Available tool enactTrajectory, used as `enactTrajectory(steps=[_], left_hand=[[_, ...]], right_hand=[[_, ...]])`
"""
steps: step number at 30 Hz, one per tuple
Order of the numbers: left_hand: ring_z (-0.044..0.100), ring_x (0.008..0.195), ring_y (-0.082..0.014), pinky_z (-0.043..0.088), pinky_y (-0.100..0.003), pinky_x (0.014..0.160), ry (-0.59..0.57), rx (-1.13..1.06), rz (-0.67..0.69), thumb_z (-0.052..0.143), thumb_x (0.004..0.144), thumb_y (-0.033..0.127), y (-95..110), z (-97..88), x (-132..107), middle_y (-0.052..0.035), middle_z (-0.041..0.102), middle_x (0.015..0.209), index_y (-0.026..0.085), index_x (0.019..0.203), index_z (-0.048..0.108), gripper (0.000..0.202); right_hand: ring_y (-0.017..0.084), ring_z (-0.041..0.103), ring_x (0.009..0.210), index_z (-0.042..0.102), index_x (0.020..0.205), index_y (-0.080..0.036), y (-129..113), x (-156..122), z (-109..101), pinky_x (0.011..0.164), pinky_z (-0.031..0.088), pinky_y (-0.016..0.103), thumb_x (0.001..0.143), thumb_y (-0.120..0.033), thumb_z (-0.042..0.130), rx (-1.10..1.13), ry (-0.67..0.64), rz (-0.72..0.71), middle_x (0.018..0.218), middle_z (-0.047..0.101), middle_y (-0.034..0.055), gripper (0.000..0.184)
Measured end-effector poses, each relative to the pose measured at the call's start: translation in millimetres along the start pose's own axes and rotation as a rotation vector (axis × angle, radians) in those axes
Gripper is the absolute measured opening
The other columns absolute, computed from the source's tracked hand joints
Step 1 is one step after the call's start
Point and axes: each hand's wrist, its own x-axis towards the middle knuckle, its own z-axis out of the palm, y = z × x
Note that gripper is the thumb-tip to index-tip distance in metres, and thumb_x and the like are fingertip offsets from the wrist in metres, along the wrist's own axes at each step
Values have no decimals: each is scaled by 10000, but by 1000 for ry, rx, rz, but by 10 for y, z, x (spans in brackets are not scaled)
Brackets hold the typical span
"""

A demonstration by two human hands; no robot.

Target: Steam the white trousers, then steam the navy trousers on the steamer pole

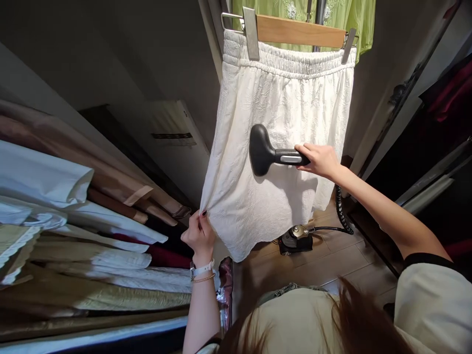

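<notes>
A white textured skirt [280, 123] hangs from a wooden clip hanger [300, 30] at the top centre. My left hand [199, 233] pinches the skirt's lower left hem and holds it taut. My right hand [320, 160] is closed around the handle of a black garment steamer head [262, 150], which is pressed against the middle of the skirt. A coiled black hose [341, 211] runs down from the handle to the steamer base [297, 238] on the wooden floor.
A row of hanging clothes [73, 221] in white, beige and brown fills the left side. A green garment [332, 12] hangs behind the skirt. Dark shelving and red fabric [448, 93] stand on the right. Wooden floor [332, 260] lies below.
</notes>
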Motion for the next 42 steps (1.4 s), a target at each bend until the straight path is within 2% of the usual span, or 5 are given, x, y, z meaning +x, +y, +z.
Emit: enactTrajectory(steps=[8,16,25,37,42], left_hand=[[454,502,-115,305,-233,555,-15,-26,-45,467,943,570,110,-32,-27,-43,598,617,140,943,702,490],[404,470,-93,282,-223,535,-34,-34,-2,466,958,558,150,-92,-63,-25,566,578,129,916,705,493],[399,467,-87,274,-219,529,-62,-40,-16,468,950,564,145,-70,-71,-30,575,585,132,891,695,492],[393,455,-76,266,-209,527,-45,-41,3,457,956,584,85,-59,-44,-7,540,547,125,861,686,522],[381,457,-75,264,-213,524,-38,-30,-27,429,953,627,110,-86,-38,-7,549,561,129,861,682,566]], right_hand=[[243,593,898,521,1376,-112,84,264,48,675,367,285,970,-491,500,70,229,194,1108,682,121,556],[237,616,875,584,1353,-159,-346,-96,574,601,298,291,918,-446,659,138,-72,116,1077,703,103,527],[241,634,938,568,1384,-163,-253,168,421,648,359,281,925,-413,622,199,210,333,1140,711,98,526],[249,677,931,604,1356,-218,-390,121,472,679,465,300,894,-391,643,348,251,382,1149,732,76,495],[243,690,940,617,1329,-239,-587,-48,633,687,485,294,890,-379,674,407,75,280,1134,741,61,464]])
